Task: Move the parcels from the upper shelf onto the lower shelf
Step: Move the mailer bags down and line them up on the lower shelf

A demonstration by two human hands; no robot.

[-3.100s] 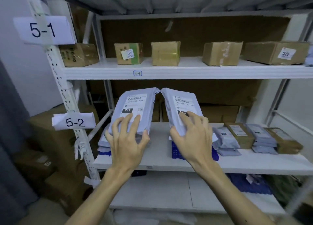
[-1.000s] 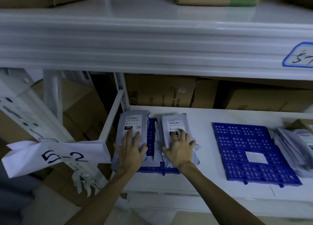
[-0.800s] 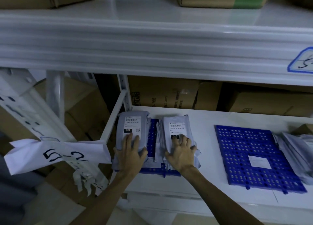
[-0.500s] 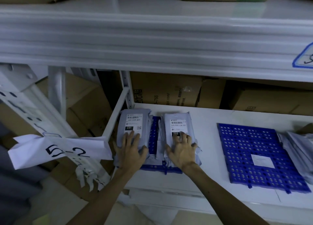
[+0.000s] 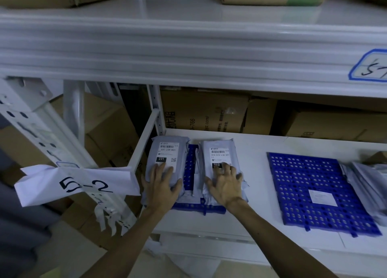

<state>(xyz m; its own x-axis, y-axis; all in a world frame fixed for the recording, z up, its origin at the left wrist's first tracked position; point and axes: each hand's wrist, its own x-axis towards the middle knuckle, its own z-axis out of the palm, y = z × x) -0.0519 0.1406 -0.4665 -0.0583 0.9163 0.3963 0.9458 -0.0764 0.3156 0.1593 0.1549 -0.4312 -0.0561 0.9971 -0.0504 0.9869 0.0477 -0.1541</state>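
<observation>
While left hand (image 5: 160, 185) lies flat on parcel 231 (image 5: 167, 150), right hand (image 5: 225, 185) flat on parcel 010 (image 5: 218, 152), tag 5-2 (image 5: 83, 185)

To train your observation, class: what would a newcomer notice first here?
The left hand rests on the grey parcel marked 231 and the right hand on the grey parcel marked 010, side by side over a blue mat on the lower shelf. Further right lies a second blue mat; a 5-2 paper sign hangs at left.
</observation>
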